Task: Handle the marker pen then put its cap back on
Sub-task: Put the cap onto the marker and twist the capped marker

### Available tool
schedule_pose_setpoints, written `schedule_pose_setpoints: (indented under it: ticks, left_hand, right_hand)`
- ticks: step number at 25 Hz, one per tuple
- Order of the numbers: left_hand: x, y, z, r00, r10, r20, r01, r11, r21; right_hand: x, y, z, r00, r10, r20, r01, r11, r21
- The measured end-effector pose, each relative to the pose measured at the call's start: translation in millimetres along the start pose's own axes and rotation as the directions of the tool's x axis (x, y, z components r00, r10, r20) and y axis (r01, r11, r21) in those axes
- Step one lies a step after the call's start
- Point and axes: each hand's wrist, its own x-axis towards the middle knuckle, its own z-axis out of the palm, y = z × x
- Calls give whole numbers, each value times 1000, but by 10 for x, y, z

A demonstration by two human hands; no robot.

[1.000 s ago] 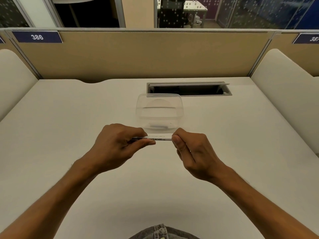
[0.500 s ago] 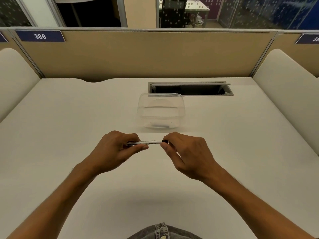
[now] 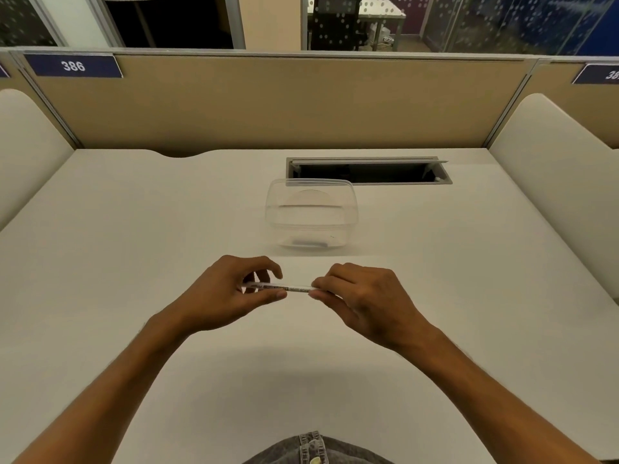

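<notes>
The marker pen (image 3: pixel 284 287) lay level above the desk (image 3: pixel 134 229), its ends pinched by both hands. The left hand (image 3: pixel 227 293) gripped one end between thumb and curled fingers, and the right hand (image 3: pixel 361 299) pinched the other end, hiding any cap. A clear container (image 3: pixel 311 212) stood just beyond the fingertips.

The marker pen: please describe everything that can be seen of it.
The marker pen is slim, with a white barrel bearing dark printed text. It lies roughly level above the desk, in front of the clear container. The left hand pinches one end, the right hand the other. Both ends are hidden, so the cap cannot be seen.
</notes>
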Motion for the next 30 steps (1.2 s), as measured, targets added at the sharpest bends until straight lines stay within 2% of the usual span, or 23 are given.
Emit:
schedule_pose_setpoints:
  ticks: [4,7,11,14,19,23,27,30]
  left_hand:
    - [13,-60,44,998,-36,-44,28,987,-157]
    - [45,-46,111,999,-45,7,45,981,-189]
    - [128,-52,173,998,-43,48,50,985,-164]
    - [156,-161,223,998,-69,-6,69,997,-23]
    - [94,-511,559,982,-175,-77,187,963,193]
    - [-36,-796,880,964,-256,-77,265,879,397]
    - [-175,-1039,1079,951,-297,-90,303,825,476]
    - [-243,-1115,1165,947,-304,-106,318,830,458]
  right_hand:
    - [-29,82,-13,993,107,46,-107,994,7]
    - [-28,43,42,993,81,85,-82,997,10]
    - [-4,5,163,988,78,134,-76,997,-23]
    - [-31,60,294,970,209,121,-212,977,7]
    - [-142,127,710,850,482,212,-501,865,40]
    - [-170,117,1022,739,651,175,-668,742,57]
    - [-139,80,1247,592,791,152,-804,592,52]
    - [-143,48,1376,570,807,152,-818,576,10]
